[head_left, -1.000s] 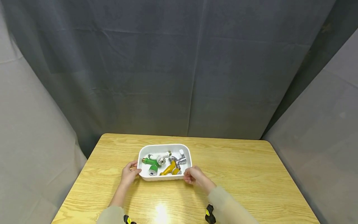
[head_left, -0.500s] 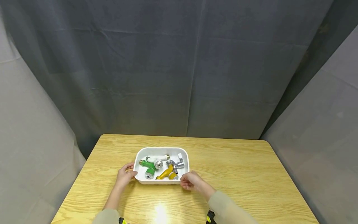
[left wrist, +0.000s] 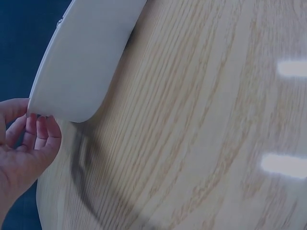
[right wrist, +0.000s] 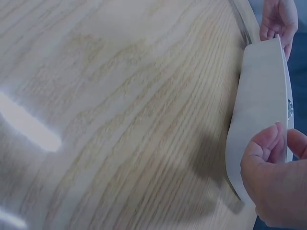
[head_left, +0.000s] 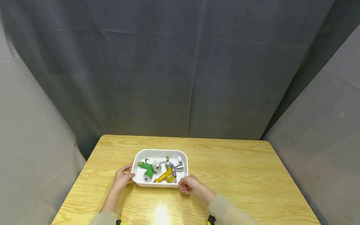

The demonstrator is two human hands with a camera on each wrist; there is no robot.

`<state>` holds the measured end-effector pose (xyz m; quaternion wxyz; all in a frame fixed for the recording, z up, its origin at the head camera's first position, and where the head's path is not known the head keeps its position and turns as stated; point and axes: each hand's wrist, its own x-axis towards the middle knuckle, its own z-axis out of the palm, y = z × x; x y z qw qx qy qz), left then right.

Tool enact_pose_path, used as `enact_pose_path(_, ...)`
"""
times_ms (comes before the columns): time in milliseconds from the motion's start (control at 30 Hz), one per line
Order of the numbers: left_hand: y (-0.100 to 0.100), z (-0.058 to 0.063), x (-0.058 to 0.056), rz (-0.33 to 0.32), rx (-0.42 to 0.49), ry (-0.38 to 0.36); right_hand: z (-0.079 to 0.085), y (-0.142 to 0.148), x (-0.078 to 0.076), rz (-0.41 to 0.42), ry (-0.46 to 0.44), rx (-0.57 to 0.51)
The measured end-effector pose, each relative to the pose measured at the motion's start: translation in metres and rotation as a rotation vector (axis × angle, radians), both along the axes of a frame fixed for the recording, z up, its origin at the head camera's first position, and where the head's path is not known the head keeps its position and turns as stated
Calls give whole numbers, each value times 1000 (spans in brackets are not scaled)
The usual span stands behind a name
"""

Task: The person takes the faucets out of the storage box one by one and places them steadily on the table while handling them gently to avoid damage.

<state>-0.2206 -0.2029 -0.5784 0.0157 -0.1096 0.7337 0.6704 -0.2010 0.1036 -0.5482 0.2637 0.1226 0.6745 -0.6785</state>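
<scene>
White tray [head_left: 157, 185], dark curtain [head_left: 146, 81] beyond

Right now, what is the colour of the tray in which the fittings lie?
The tray is white; it shows best in the head view.

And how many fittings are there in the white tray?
4 in the tray: green one at left, white one at back, yellow one at front, chrome one at right.
</scene>
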Motion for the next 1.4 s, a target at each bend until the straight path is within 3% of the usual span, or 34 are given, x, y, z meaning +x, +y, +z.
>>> enact_pose_path(433, -8, 5, 8, -20, 11, -17, -1, -7, 10, 12, 3, -17)
enact_pose_path(733, -16, -6, 11, -26, 11, 6, 0, -11, 18, 12, -2, -8)
enact_pose_path(1000, -20, -2, 14, -27, 8, -24, -2, -14, 22, 24, 0, 7)
enact_pose_path(1233, -25, -8, 17, -63, 32, 50, -2, -16, 25, 11, -4, -4)
enact_pose_path(1400, -27, -13, 16, -67, 38, 31, 2, -15, 25, 14, -4, 2)
